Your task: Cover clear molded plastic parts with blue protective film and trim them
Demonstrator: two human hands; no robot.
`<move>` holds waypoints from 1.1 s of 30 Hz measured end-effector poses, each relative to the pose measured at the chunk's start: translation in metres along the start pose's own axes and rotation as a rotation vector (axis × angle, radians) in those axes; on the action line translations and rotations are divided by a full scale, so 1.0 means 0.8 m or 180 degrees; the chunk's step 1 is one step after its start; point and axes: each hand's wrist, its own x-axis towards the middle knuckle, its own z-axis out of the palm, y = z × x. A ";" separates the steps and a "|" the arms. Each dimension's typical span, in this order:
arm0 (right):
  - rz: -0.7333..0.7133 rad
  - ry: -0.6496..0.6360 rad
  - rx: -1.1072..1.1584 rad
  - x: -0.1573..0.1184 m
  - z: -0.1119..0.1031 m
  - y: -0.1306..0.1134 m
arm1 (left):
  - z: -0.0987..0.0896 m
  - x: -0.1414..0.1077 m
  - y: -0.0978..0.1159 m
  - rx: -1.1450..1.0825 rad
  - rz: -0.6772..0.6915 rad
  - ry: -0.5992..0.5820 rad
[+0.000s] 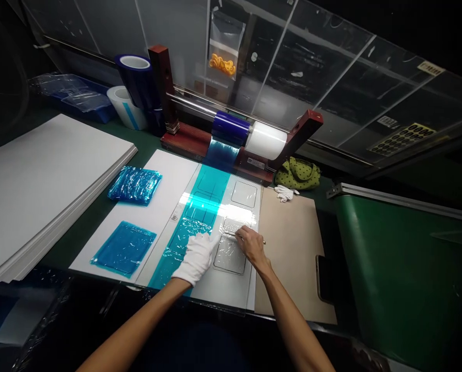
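Clear film [231,248] lies in a crinkly sheet on the white board [223,294], and both your hands are on it now. Your left hand [196,257] wears a white cloth glove. It is open, with the fingers flat on the film, so it grips nothing. Your right hand [252,245] is bare and closed around a thin metal tool [225,233]. It may be a slim knife or a pen, but it is too small to tell which. The tip of the tool sits over the film, just past your fingers.

The film is right under your left hand and runs out past your right hand. A long teal film strip [194,217] lies on the same board, just beside it, and comes down from a blue roll [231,128]. A white roll [265,139] sits next to the blue roll on a red wooden stand [176,139].

To your left, two blue film squares [135,185] lie on the board, near a stack of white boards [48,191]. To your right is a tan board [293,258], with white gloves [285,193] near its top edge.
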 end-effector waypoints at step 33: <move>0.1025 -0.0441 0.0901 -0.138 -0.009 0.089 | 0.006 -0.063 0.027 0.0503 0.0109 0.0430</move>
